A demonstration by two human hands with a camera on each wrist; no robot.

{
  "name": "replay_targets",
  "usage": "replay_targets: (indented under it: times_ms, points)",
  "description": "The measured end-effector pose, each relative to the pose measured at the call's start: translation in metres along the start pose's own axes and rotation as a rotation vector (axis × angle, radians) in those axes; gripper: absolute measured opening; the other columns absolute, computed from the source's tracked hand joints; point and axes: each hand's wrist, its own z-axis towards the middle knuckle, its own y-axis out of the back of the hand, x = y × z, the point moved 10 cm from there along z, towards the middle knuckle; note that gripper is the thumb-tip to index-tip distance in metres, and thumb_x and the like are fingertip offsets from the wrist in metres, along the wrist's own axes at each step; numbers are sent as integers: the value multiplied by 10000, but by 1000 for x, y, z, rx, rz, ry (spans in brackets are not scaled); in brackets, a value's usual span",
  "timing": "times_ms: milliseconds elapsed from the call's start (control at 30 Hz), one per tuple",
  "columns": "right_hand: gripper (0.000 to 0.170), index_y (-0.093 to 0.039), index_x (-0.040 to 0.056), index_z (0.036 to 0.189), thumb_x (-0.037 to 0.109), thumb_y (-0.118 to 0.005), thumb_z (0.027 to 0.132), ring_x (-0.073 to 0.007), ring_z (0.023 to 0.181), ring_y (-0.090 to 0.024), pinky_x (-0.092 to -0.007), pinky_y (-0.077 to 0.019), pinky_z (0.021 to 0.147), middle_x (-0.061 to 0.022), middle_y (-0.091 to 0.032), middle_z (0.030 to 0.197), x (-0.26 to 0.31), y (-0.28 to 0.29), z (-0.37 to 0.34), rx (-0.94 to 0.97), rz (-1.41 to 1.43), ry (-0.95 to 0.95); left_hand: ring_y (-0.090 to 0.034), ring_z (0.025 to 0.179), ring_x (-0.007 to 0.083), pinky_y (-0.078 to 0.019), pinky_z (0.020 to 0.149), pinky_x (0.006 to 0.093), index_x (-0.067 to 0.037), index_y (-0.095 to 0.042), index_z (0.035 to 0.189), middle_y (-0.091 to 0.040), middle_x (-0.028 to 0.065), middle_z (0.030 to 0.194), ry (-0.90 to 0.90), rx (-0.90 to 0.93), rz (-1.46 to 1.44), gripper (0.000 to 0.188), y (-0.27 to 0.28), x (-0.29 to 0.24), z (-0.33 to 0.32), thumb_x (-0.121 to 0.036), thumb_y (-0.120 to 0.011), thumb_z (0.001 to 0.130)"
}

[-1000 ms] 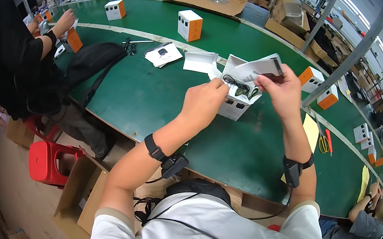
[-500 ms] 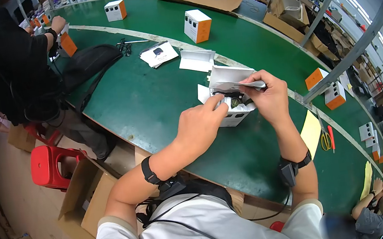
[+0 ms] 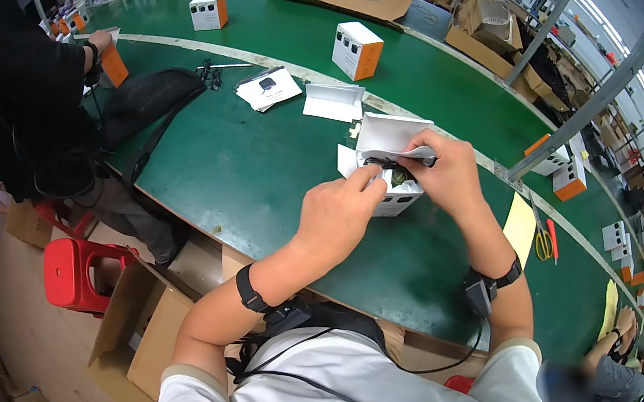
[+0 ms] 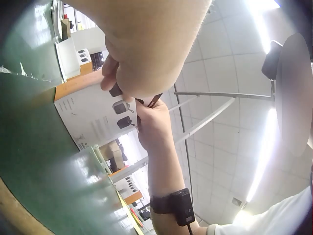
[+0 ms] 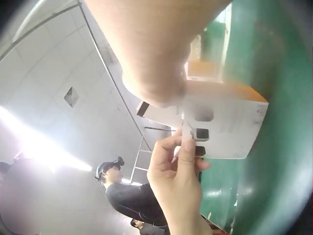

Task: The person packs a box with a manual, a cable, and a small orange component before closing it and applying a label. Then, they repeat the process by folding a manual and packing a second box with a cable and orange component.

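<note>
A small white box (image 3: 398, 205) with device pictures printed on its side stands on the green table (image 3: 269, 175), its lid flap (image 3: 393, 130) raised. Thumb and fingers of my left hand (image 3: 340, 215) pinch the box's near left rim, as the right wrist view also shows. My right hand (image 3: 450, 175) grips folded grey-white leaflets (image 3: 417, 154) by the edge, low over the opening. Below them in the box lie a black cable and a dark round item (image 3: 399, 178), partly covered by my fingers. In the left wrist view, the right hand (image 4: 152, 122) is behind the box (image 4: 88, 117).
Left of the box lie a folded white card piece (image 3: 333, 101) and a stack of printed leaflets (image 3: 269, 88). Orange-and-white boxes (image 3: 357, 50) stand farther back. Scissors (image 3: 543, 244) and yellow paper (image 3: 519, 229) lie right. Another person (image 3: 28, 102) stands at left.
My right hand has lowered the leaflets from above the box's right side to its opening. The lid flap stands up more. My left hand has shifted slightly toward me along the rim.
</note>
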Motion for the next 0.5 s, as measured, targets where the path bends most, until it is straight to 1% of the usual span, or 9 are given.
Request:
replay_targets:
  times_ms: [33, 67, 133, 167, 233, 267, 333, 367, 500]
  points:
    - [167, -699, 80, 880, 111, -806, 756, -330, 737, -708, -385, -547, 618, -118, -730, 808, 4, 1, 2, 41, -105, -6, -682, 713, 238, -543, 605, 368, -79, -592, 924, -697, 43, 1136, -6, 1, 0, 147, 2, -1, 0, -81, -669, 799]
    - [167, -699, 80, 880, 111, -806, 756, -330, 737, -708, -385, -547, 618, -118, -730, 808, 8, 0, 4, 45, -105, -6, -681, 716, 238, -543, 608, 369, -79, -593, 923, -697, 41, 1137, -12, 5, -1, 144, 3, -2, 0, -76, -658, 794]
    - [178, -679, 72, 918, 99, -770, 768, -359, 738, -692, -442, -537, 620, -115, -707, 770, 28, -12, 9, 108, -330, 141, -681, 719, 238, -543, 612, 369, -79, -594, 924, -698, 40, 1142, -10, 17, 6, 143, 1, -1, 0, -76, -651, 793]
    - [178, -679, 72, 918, 99, -770, 768, -359, 738, -692, -442, -537, 620, -115, -707, 770, 28, -13, 11, 109, -331, 135, -681, 723, 238, -544, 616, 368, -80, -596, 925, -698, 38, 1147, -11, 28, 13, 141, -1, -2, 0, -76, -644, 793]
    - [191, -661, 52, 945, 81, -745, 776, -373, 741, -673, -463, -534, 646, -119, -681, 760, 34, -24, 14, 209, -388, 206, -680, 723, 240, -545, 619, 367, -80, -597, 927, -699, 38, 1151, -11, 26, 4, 144, -1, -2, 0, -76, -643, 790]
    - [191, -661, 52, 945, 81, -745, 776, -373, 741, -673, -463, -534, 646, -119, -681, 760, 38, -19, 17, 209, -390, 206, -679, 723, 242, -545, 622, 365, -81, -599, 929, -699, 38, 1154, -6, 21, 0, 147, -1, -1, 0, -77, -641, 788]
    - [159, -634, 29, 919, 72, -719, 791, -370, 768, -674, -463, -539, 676, -140, -678, 792, 61, 7, 24, 37, -235, 288, -679, 724, 244, -546, 627, 366, -80, -600, 931, -699, 39, 1157, -5, 16, -10, 147, 3, -1, 1, -78, -642, 790]
    - [117, -621, 23, 884, 64, -697, 805, -366, 780, -670, -465, -535, 676, -140, -670, 813, 59, 4, 25, 85, -244, 293, -679, 725, 246, -546, 632, 366, -78, -601, 933, -699, 39, 1160, -5, 14, -17, 147, 4, -2, 0, -79, -643, 792]
    - [93, -611, 32, 853, 55, -690, 809, -363, 781, -671, -468, -530, 671, -134, -669, 813, 47, -10, 26, 144, -339, 295, -681, 732, 247, -548, 641, 370, -81, -601, 935, -699, 41, 1164, -6, 0, -16, 139, 2, -1, 0, -82, -638, 801]
